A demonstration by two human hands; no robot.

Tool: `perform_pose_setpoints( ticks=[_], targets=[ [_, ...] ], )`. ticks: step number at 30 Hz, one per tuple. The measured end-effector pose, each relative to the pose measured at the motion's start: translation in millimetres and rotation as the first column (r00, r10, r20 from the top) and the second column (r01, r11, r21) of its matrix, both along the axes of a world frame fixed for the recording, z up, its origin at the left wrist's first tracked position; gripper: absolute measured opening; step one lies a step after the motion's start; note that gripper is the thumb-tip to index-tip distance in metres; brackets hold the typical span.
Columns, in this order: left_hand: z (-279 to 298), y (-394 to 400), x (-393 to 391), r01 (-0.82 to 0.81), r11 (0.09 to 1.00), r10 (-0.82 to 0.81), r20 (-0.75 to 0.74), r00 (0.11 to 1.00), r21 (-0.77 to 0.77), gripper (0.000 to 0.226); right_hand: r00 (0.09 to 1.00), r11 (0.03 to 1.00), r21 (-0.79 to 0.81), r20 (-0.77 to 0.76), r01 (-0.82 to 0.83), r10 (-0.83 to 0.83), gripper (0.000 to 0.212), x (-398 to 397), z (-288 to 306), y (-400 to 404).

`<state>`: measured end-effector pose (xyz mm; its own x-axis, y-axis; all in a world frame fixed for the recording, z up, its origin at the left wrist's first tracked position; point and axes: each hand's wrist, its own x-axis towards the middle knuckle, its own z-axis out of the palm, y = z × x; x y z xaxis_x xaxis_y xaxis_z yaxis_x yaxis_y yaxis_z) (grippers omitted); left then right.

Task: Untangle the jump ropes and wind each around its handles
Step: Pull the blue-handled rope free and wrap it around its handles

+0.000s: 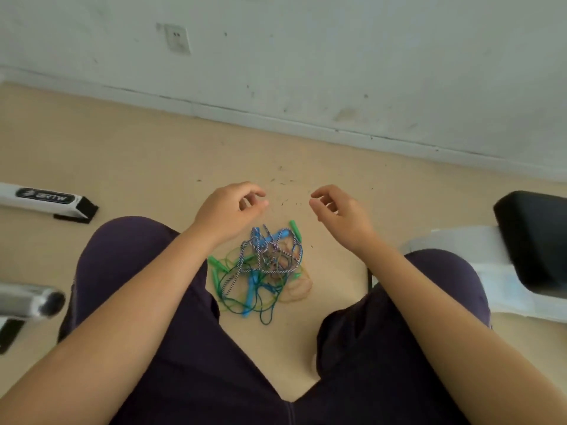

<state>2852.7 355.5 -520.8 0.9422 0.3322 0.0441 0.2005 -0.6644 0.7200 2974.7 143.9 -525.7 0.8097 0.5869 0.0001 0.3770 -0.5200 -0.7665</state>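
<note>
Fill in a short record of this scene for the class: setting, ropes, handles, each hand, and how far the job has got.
setting: person seated, tan floor by a white wall
ropes: tangled pile on the floor between the knees, with blue, green and striped cords
handles: green handle at the pile's left; blue handle near the middle
left hand: above the pile, fingers loosely curled, holding nothing
right hand: above the pile, fingers loosely curled, holding nothing
progress: nothing untangled or wound yet
</note>
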Motion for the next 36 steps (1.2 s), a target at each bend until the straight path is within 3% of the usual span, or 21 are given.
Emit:
perform_pose_setpoints(
  ticks=[3,9,14,19,22,27,29,32,36],
  targets=[
    [-7,-3,15,-0.011,0.999,0.013,-0.062,0.998,0.041,0.033,0.998,1.0,-0.021,-0.066,0.007,-0.008,0.023,3,-13,5],
    [-85,-2,75,-0.121,0.989,0.094,-0.258,0.962,-0.09,0.037,0.98,0.992,-0.097,-0.175,0.077,-0.093,0.04,54,-76,39],
    [-209,20,110,-0.312,0.928,0.197,-0.44,0.876,-0.206,0.035,0.939,0.973,-0.216,-0.308,0.086,-0.151,0.043,108,-182,66],
    [-316,43,104,-0.324,0.935,0.174,-0.608,0.775,-0.145,0.067,0.853,0.943,-0.328,-0.477,0.052,-0.213,0.045,120,-306,74],
    [-353,46,100,-0.341,0.919,0.12,-0.686,0.718,-0.196,0.073,0.787,0.947,-0.322,-0.585,-0.001,-0.198,0.048,107,-354,79],
    [-381,38,105,-0.465,0.842,0.164,-0.692,0.703,-0.273,0.069,0.763,0.957,-0.279,-0.635,-0.08,-0.121,0.046,94,-391,90],
    [-383,34,109,-0.52,0.784,0.155,-0.704,0.693,-0.339,0.055,0.716,0.95,-0.296,-0.684,-0.096,-0.141,0.043,92,-393,92],
    [-371,32,112,-0.536,0.719,0.122,-0.679,0.724,-0.443,0.024,0.624,0.968,-0.242,-0.767,-0.065,-0.15,0.023,93,-373,94],
    [-315,35,133,-0.467,0.685,0.077,-0.582,0.81,-0.559,0.02,0.568,0.993,-0.088,-0.815,0.073,-0.115,0.024,106,-317,96]
  ],
)
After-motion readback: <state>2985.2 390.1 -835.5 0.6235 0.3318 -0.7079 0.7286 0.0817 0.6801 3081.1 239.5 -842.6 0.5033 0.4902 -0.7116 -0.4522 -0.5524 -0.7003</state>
